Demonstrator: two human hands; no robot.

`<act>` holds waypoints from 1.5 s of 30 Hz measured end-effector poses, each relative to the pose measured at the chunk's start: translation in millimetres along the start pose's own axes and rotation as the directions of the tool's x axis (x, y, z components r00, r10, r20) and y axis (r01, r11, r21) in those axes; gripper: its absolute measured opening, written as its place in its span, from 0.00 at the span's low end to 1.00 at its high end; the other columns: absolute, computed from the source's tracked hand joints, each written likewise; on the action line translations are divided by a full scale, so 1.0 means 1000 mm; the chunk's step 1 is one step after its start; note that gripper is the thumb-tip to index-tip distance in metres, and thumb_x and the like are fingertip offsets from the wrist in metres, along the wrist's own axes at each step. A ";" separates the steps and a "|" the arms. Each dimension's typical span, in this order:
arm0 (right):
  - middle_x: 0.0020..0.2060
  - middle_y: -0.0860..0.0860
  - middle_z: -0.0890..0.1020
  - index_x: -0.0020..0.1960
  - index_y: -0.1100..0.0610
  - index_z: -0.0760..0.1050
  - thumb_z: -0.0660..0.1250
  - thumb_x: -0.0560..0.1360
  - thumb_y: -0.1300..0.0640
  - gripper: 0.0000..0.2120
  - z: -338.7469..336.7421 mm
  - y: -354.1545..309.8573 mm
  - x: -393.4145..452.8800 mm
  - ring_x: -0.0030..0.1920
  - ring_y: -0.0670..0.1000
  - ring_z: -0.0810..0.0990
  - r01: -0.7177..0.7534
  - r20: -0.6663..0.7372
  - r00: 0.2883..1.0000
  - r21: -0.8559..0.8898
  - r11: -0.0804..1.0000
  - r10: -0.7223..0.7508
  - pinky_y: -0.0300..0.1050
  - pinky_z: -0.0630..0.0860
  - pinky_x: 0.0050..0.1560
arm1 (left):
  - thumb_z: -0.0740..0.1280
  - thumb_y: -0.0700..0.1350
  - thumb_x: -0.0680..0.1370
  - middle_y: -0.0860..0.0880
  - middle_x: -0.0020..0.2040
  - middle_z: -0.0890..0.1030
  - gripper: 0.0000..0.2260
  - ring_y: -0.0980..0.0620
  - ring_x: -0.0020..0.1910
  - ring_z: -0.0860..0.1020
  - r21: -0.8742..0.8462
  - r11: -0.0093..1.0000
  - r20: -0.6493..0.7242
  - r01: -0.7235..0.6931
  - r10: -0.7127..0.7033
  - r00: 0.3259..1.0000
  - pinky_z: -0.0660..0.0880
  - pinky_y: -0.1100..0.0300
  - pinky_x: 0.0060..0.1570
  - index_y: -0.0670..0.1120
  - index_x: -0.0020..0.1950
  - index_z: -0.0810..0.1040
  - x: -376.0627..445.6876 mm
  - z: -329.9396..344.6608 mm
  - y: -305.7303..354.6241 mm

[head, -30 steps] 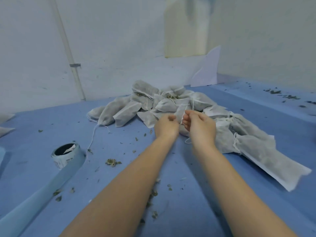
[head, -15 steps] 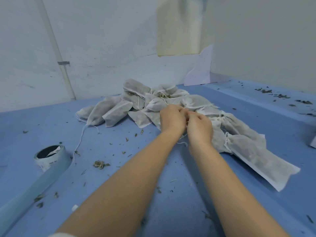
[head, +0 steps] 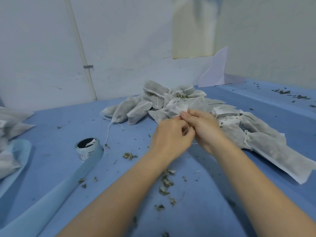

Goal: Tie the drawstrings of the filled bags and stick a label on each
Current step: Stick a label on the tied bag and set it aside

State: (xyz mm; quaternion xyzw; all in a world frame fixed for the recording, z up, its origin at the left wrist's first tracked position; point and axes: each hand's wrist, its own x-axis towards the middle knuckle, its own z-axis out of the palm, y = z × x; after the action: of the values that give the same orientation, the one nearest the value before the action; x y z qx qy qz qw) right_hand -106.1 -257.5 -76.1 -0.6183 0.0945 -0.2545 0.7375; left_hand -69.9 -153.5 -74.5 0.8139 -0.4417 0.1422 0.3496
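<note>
Tying: I see left hand [head: 171, 134] and right hand [head: 205, 129] pinching a drawstring [head: 187, 130] before the bag pile [head: 171, 103]; next, I judge, cinch, then label.

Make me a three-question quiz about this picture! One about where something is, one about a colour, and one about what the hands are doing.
1. Where is the label roll?
A. to the left of the hands
B. on top of the bag pile
C. against the back wall

2. What colour is the table cover?
A. red
B. blue
C. yellow

3. What are the left hand and right hand doing?
A. lying flat on the table
B. pinching a white drawstring together
C. lifting the roll

Answers: 1 A, the roll sits on the cover left of both hands. 2 B, the cover is blue. 3 B, curled fingers meet around the string by the bag pile.
</note>
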 end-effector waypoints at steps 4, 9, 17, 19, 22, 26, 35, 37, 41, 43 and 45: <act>0.30 0.51 0.80 0.38 0.61 0.74 0.59 0.81 0.63 0.13 0.012 -0.002 -0.006 0.32 0.47 0.79 -0.034 0.129 0.991 -0.005 0.999 0.034 0.35 0.76 0.34 | 0.65 0.47 0.70 0.55 0.34 0.75 0.07 0.52 0.38 0.73 -0.007 1.000 -0.284 0.005 -0.007 0.959 0.64 0.64 0.36 0.44 0.40 0.78 -0.012 -0.028 -0.016; 0.28 0.49 0.71 0.44 0.62 0.72 0.56 0.80 0.65 0.08 0.021 -0.001 -0.010 0.28 0.46 0.72 -0.126 0.256 0.961 0.062 0.990 0.106 0.40 0.74 0.40 | 0.73 0.42 0.64 0.39 0.50 0.76 0.22 0.40 0.49 0.72 0.283 0.955 -0.290 -0.088 0.173 0.941 0.69 0.51 0.49 0.36 0.55 0.75 -0.016 -0.039 -0.035; 0.25 0.48 0.69 0.49 0.60 0.81 0.62 0.78 0.64 0.09 0.026 0.003 -0.011 0.23 0.43 0.58 -0.153 0.279 0.945 -0.086 0.985 0.171 0.33 0.55 0.23 | 0.61 0.37 0.74 0.48 0.51 0.76 0.27 0.45 0.51 0.75 0.118 0.992 0.078 0.055 -0.065 0.995 0.65 0.57 0.39 0.48 0.72 0.58 -0.020 -0.040 -0.039; 0.25 0.47 0.68 0.46 0.58 0.82 0.65 0.77 0.61 0.07 0.027 0.004 -0.011 0.24 0.43 0.59 -0.129 0.226 0.961 -0.157 0.979 0.163 0.34 0.56 0.23 | 0.60 0.39 0.75 0.48 0.46 0.76 0.22 0.44 0.45 0.75 0.296 0.955 0.037 0.008 -0.020 0.999 0.63 0.56 0.32 0.48 0.69 0.62 -0.022 -0.041 -0.043; 0.24 0.45 0.68 0.46 0.57 0.80 0.66 0.76 0.58 0.04 0.029 0.005 -0.011 0.23 0.43 0.60 -0.099 0.149 0.979 -0.246 0.964 0.138 0.34 0.57 0.22 | 0.60 0.47 0.75 0.50 0.39 0.74 0.19 0.45 0.41 0.74 0.341 0.940 0.007 0.014 -0.017 1.000 0.64 0.57 0.31 0.52 0.66 0.64 -0.026 -0.040 -0.045; 0.25 0.46 0.73 0.42 0.55 0.79 0.66 0.77 0.55 0.07 0.034 0.011 -0.013 0.23 0.42 0.66 -0.027 0.031 0.999 -0.415 0.909 0.044 0.35 0.62 0.25 | 0.55 0.60 0.79 0.49 0.44 0.81 0.15 0.45 0.48 0.78 0.342 0.935 -0.028 0.098 -0.094 0.995 0.67 0.58 0.37 0.60 0.64 0.69 -0.027 -0.038 -0.048; 0.19 0.45 0.69 0.24 0.53 0.75 0.65 0.76 0.50 0.21 0.040 0.010 -0.018 0.20 0.44 0.64 0.077 -0.043 0.989 -0.663 0.745 -0.140 0.31 0.62 0.24 | 0.53 0.52 0.82 0.51 0.49 0.74 0.14 0.48 0.47 0.75 0.172 0.980 -0.096 0.103 -0.087 0.992 0.70 0.55 0.43 0.46 0.49 0.74 -0.031 -0.037 -0.057; 0.20 0.46 0.66 0.26 0.54 0.73 0.64 0.76 0.51 0.20 0.043 0.008 -0.017 0.21 0.46 0.59 -0.098 -0.083 0.994 -0.387 0.917 0.071 0.35 0.58 0.22 | 0.55 0.49 0.82 0.51 0.46 0.77 0.11 0.48 0.46 0.77 0.006 0.992 -0.111 0.129 -0.128 0.986 0.72 0.50 0.47 0.47 0.46 0.73 -0.031 -0.035 -0.058; 0.20 0.46 0.61 0.34 0.59 0.70 0.56 0.75 0.58 0.13 0.047 0.011 -0.016 0.19 0.43 0.54 -0.358 0.120 0.933 0.278 0.891 0.338 0.34 0.49 0.19 | 0.57 0.47 0.82 0.57 0.36 0.77 0.09 0.51 0.39 0.78 -0.247 0.950 -0.106 0.190 -0.221 0.969 0.73 0.53 0.46 0.52 0.42 0.69 -0.036 -0.031 -0.057; 0.20 0.46 0.61 0.38 0.60 0.71 0.56 0.70 0.62 0.06 0.051 0.016 -0.019 0.18 0.43 0.55 -0.384 0.187 0.923 0.435 0.814 0.335 0.34 0.48 0.20 | 0.58 0.47 0.81 0.57 0.35 0.78 0.07 0.53 0.38 0.78 -0.330 0.919 -0.094 0.215 -0.259 0.961 0.73 0.57 0.44 0.54 0.43 0.69 -0.038 -0.030 -0.055; 0.21 0.46 0.63 0.43 0.61 0.72 0.57 0.65 0.63 0.08 0.055 0.021 -0.022 0.19 0.43 0.56 -0.366 0.213 0.930 0.504 0.782 0.298 0.34 0.49 0.21 | 0.60 0.47 0.81 0.57 0.36 0.79 0.07 0.56 0.36 0.78 -0.389 0.893 -0.116 0.227 -0.292 0.949 0.71 0.64 0.41 0.56 0.43 0.70 -0.040 -0.029 -0.056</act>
State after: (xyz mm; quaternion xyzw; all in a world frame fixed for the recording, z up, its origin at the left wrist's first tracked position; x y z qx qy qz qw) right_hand -94.5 -197.4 -88.1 -0.3755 0.0819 -0.0984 0.9179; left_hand -45.0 -88.1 -100.2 0.7697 -0.3156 0.0777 0.5495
